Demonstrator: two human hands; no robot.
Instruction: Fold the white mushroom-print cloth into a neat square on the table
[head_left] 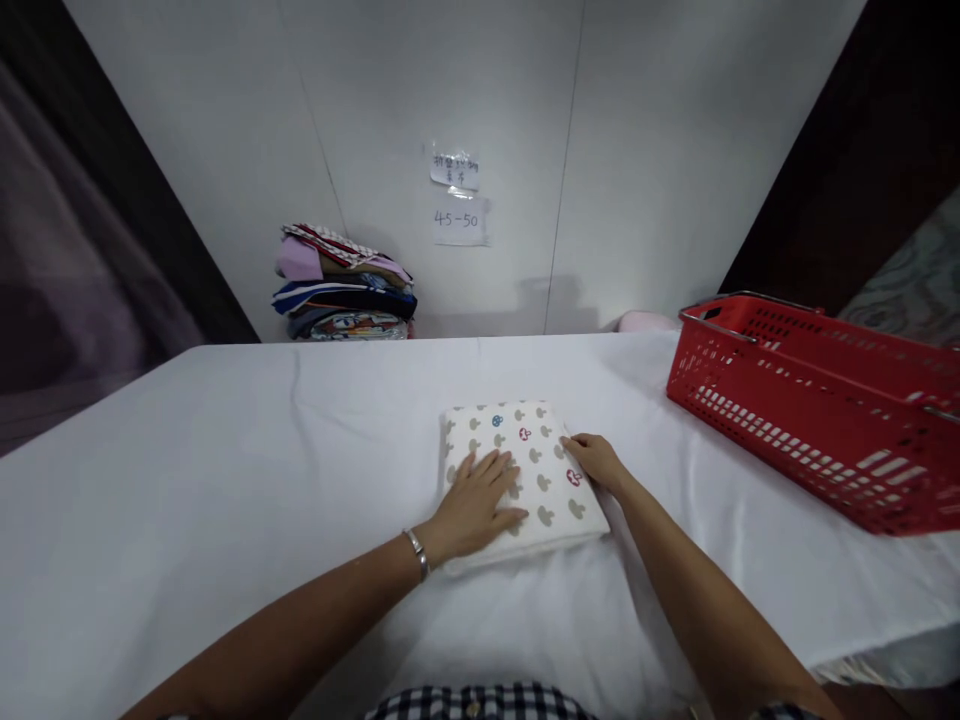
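A folded white cloth (534, 455) printed with mushroom shapes, mostly grey with a few red and blue, lies flat in front of me as a thick square. My left hand (480, 505) rests palm down on its near left part, fingers spread. At the cloth's right edge is my right hand (596, 462), its fingers bent over the border and the thumb side out of sight. From this angle I cannot see whether the edge is pinched between them. A silver band circles my left wrist.
A white-covered table (225, 480) spreads beneath the cloth. On the right stands a red plastic basket (795, 410) with metal handles. Folded fabrics (345, 290) are stacked at the back left by the wall, under two paper signs (459, 218) to their right. A pinkish object (643, 321) shows behind the far edge.
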